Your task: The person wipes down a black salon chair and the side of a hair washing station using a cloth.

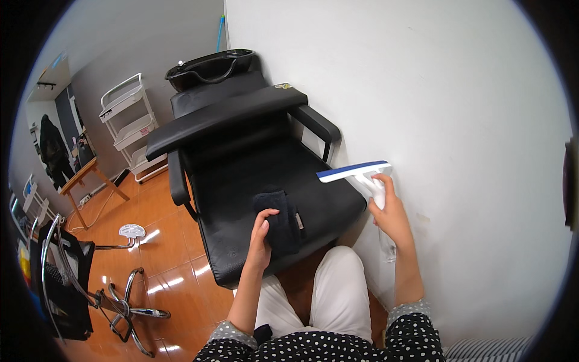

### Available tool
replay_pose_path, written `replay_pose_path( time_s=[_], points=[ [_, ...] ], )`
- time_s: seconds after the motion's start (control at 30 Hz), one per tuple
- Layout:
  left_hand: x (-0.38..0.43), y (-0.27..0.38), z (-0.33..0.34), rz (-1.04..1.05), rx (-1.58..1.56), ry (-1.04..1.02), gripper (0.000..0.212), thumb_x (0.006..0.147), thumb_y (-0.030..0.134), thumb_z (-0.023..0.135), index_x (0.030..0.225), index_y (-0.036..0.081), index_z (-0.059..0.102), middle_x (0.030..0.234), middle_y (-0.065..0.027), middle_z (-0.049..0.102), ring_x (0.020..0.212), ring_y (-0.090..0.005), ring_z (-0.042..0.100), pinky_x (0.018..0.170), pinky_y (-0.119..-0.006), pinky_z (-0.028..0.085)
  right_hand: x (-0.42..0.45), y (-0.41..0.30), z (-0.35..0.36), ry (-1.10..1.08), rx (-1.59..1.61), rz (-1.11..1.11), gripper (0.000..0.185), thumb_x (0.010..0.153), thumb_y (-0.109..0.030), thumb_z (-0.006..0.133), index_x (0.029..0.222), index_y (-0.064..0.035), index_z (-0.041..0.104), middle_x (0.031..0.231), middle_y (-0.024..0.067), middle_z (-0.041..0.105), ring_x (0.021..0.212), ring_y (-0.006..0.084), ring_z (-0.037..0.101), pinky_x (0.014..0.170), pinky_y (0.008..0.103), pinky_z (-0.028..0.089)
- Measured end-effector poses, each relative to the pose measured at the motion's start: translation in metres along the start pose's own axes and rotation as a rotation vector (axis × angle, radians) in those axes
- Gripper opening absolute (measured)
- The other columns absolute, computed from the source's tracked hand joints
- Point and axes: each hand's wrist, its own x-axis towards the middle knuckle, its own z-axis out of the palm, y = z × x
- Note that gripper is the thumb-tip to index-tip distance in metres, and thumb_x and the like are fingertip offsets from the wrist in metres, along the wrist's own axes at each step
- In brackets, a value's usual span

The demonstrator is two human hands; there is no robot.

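In my right hand [390,217] is a white spray squeegee [357,174] with a blue strip along its head. Its clear bottle [387,246] hangs below my fist, beside the wall. My left hand [261,242] grips a folded dark cloth [286,226] that has a small pale tag on its edge. Thumb and forefinger curl at the cloth's near side; the other fingers are hidden. Beneath the cloth lies the black padded seat [244,167] of a shampoo chair. A black cushioned bar [226,120] spans its armrests.
Behind the chair rises a black wash basin [212,68]. A white tiered trolley [135,129] stands left of it. At lower left is a black salon chair [68,280] with a chrome base [126,310]. The white wall [466,135] runs close along my right.
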Motion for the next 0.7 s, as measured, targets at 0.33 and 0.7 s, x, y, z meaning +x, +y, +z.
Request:
replay_pose_path(
  time_s=[0.33, 0.7],
  points=[
    [-0.005, -0.007, 0.028, -0.064, 0.161, -0.198, 0.068, 0.077, 0.040, 0.070, 0.130, 0.006, 0.043, 0.123, -0.0066, 0.048, 0.114, -0.0166, 0.046, 0.097, -0.029, 0.035, 0.022, -0.045, 0.102, -0.321, 0.313, -0.294, 0.047, 0.092, -0.023, 0.051, 0.133, -0.0177, 0.029, 0.080, 0.0160, 0.061, 0.070, 0.0289, 0.065, 0.065, 0.0391, 0.050],
    [-0.030, 0.016, 0.016, -0.101, 0.293, 0.119, 0.062, 0.068, 0.017, 0.068, 0.123, 0.002, 0.044, 0.105, -0.0063, 0.049, 0.098, -0.0161, 0.049, 0.087, -0.029, 0.038, 0.012, -0.035, 0.157, -0.148, -0.053, -0.473, 0.066, 0.088, -0.043, 0.054, 0.140, -0.0118, 0.028, 0.124, 0.0178, 0.050, 0.114, 0.0375, 0.048, 0.092, 0.0456, 0.040]
  ],
)
